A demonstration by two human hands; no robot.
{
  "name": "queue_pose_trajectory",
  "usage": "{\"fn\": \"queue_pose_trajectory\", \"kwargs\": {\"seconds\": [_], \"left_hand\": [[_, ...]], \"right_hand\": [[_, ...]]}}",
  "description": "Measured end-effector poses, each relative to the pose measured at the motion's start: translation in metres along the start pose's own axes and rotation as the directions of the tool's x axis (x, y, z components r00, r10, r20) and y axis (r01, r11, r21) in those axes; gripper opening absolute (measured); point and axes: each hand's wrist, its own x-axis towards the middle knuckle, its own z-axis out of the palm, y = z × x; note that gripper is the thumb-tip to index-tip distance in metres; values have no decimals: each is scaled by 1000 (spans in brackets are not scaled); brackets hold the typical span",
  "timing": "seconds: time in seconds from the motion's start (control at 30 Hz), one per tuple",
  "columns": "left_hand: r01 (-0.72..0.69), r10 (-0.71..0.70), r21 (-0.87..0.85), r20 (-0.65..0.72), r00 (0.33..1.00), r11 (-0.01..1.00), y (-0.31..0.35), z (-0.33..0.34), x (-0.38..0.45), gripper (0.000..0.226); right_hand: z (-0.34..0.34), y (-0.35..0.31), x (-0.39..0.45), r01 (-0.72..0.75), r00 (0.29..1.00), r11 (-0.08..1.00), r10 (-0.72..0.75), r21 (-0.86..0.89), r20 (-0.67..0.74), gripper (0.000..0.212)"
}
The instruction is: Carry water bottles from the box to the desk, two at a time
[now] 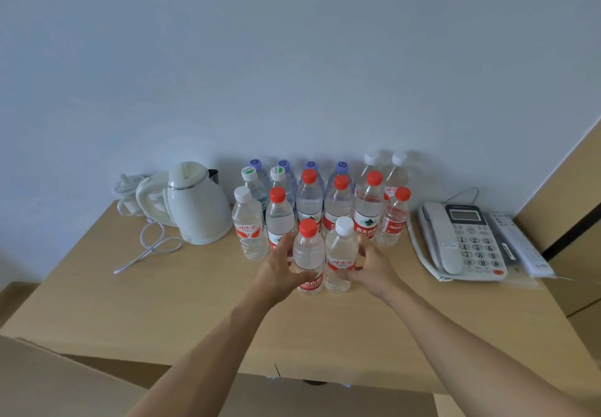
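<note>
My left hand is wrapped around a water bottle with a red cap. My right hand is wrapped around a water bottle with a white cap. I hold one bottle in each hand because I bring them two at a time. Both bottles stand up straight and side by side, so close they almost touch. Their bottoms look like they are on the counter, or just above it; I cannot tell which. I think I am setting them down at the front, because that is where there is room.

Right behind my two bottles is the bunch of bottles that are already on the counter. They stand in rows, packed close, going back to the wall. Some have red caps, some white, and the ones at the back have blue caps. They are kept tight together so more can fit.

To the left of the bunch is a white kettle, with its cord lying loose on the counter. To the right is a white phone, and a remote lies beside it.

Down at the bottom left I can see a brown cardboard flap. I think that is the box the bottles come from. I cannot see inside it, so I do not know how many are left.
</note>
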Motion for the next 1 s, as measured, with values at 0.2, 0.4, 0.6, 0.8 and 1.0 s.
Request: {"fn": "queue_pose_trajectory", "kwargs": {"seconds": [0.2, 0.4, 0.6, 0.8, 1.0], "left_hand": [[-141, 165, 183, -121, 979, 973, 42, -26, -2, 62], [-231, 279, 412, -59, 959, 882, 74, -41, 9, 41], [-221, 252, 545, 19, 968, 809, 82, -35, 24, 44], [-213, 241, 572, 28, 970, 792, 86, -36, 42, 30], [-196, 219, 615, 38, 975, 764, 93, -40, 65, 22]], "right_hand": [[-12, -19, -3, 110, 988, 994, -111, -20, -107, 68], [-14, -18, -2, 105, 989, 992, -112, -72, -100, 64], [-15, -17, -3, 88, 991, 995, -93, -54, -98, 64], [-14, -18, -4, 83, 991, 996, -87, -45, -97, 61], [-14, -20, -6, 81, 990, 993, -90, -81, -108, 61]]}}
